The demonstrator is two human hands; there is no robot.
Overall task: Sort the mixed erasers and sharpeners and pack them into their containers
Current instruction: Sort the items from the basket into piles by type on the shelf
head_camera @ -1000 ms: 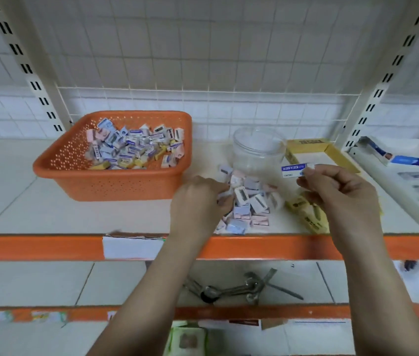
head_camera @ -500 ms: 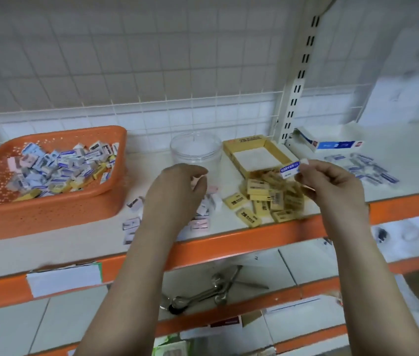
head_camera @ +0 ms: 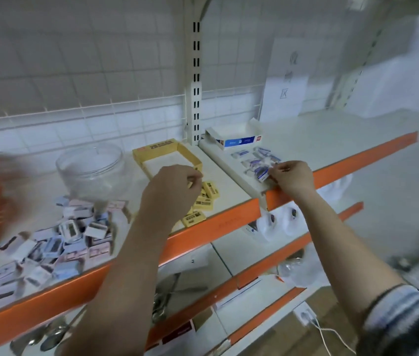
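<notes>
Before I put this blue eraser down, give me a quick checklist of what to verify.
1. Blue eraser held in right hand: ok, pinched at the fingertips.
2. Right pile: ok, the hand is over the blue erasers on the right shelf.
3. Blue box open to take them: ok, its top is open behind the pile.
4. Drop point away from the edge: not ok, the eraser hangs close to the shelf's front lip.
5. Left hand empty: cannot tell, its fingers curl over the yellow erasers.
6. Yellow box open: ok.
</notes>
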